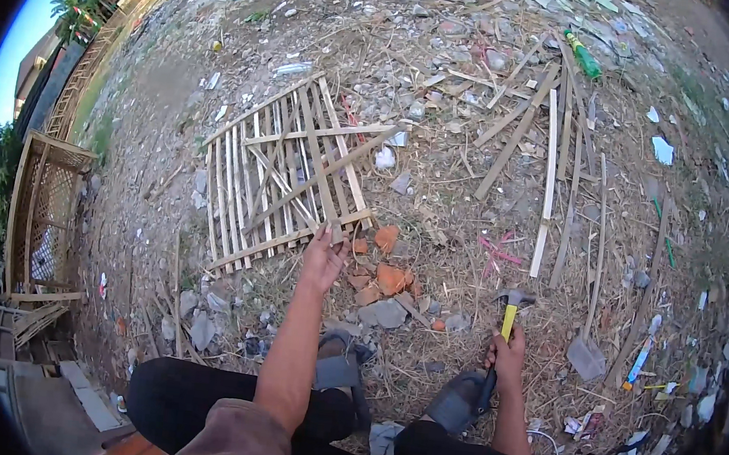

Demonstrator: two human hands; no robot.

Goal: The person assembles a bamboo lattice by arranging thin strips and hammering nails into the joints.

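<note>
Now I've got the left hand [324, 266] touching a slat [319, 157] of the wooden panel [288, 197] on the ground [153, 146], pinch unclear, right hand [507, 357] clasping the hammer [509, 319]: positioning, seemingly, with steady bracing called for next.

Your left hand [323, 263] reaches near the frame's centre, its fingers bent; your right hand [507, 361], lower right of centre, curls tightly.
</note>
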